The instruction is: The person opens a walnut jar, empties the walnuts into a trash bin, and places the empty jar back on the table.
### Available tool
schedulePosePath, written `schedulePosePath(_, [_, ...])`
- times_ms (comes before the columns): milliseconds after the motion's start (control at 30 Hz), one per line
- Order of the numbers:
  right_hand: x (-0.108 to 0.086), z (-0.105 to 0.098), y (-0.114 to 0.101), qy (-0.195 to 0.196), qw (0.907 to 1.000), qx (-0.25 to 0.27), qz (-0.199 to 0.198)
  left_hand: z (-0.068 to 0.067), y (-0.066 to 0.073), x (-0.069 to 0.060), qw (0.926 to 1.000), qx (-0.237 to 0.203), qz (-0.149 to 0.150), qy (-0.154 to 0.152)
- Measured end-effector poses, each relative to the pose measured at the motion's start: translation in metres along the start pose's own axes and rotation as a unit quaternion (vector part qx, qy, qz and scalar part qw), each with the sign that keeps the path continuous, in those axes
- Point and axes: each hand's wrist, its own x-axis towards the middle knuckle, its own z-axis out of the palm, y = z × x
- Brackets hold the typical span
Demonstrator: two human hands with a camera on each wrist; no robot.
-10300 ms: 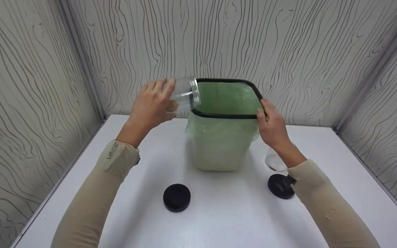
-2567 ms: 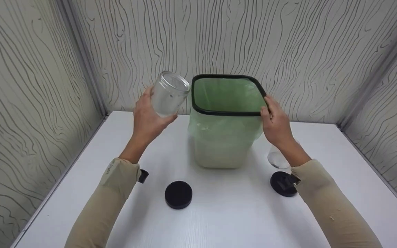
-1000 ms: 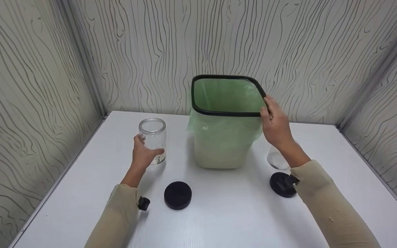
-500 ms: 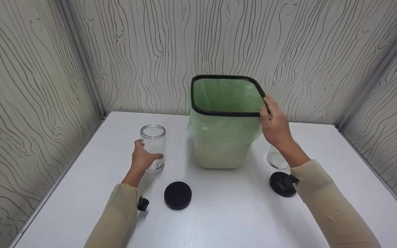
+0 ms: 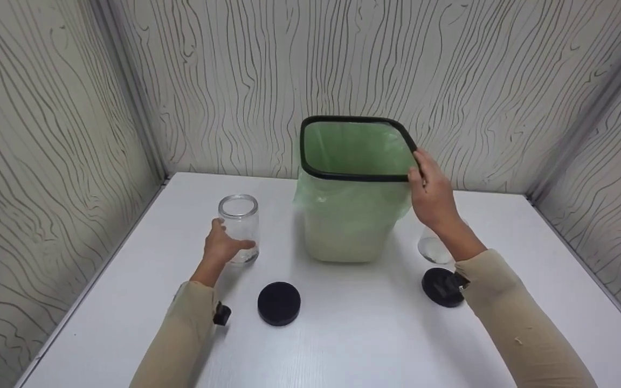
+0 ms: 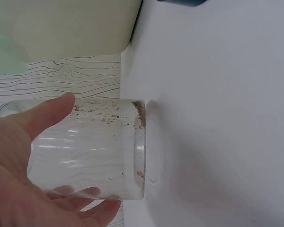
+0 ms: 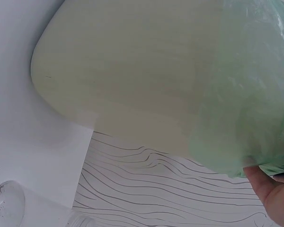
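A clear jar (image 5: 246,229) stands upright on the white table, lidless. My left hand (image 5: 222,246) is around its lower part, thumb on the near side and fingers on the far side. In the left wrist view, brown crumbs cling to the wall and base of the jar (image 6: 94,146), and the fingers of my left hand (image 6: 19,165) partly show beneath it. My right hand (image 5: 432,191) grips the right side of the black rim of a pale trash bin (image 5: 345,242), lined with a green bag (image 5: 353,202). In the right wrist view my right hand (image 7: 274,194) touches the bag.
A black round lid (image 5: 279,303) lies in front of the bin. Another black lid (image 5: 440,288) is near the right wrist, beside a second clear jar (image 5: 433,249) partly hidden by the forearm. Wood-patterned walls (image 5: 235,81) close off the back and sides.
Earlier, my left hand held the jar tilted at the bin's opening, then raised it beside the bin. It has since come down onto the table. My right hand has stayed on the rim.
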Motion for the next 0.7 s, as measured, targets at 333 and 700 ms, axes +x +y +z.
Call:
schedulePosePath(333, [-0.0005, 0.0017, 0.0015, -0.007, 0.9999, -0.003, 0.011, -0.0006, -0.0039, 0.0023, 0.9995, 0.032, -0.003, -0.001])
schedulePosePath(700, [-0.0018, 0.0019, 0.0011, -0.018, 0.9997, -0.009, 0.017, -0.0029, -0.0089, 0.0014, 0.9998, 0.011, -0.011, -0.013])
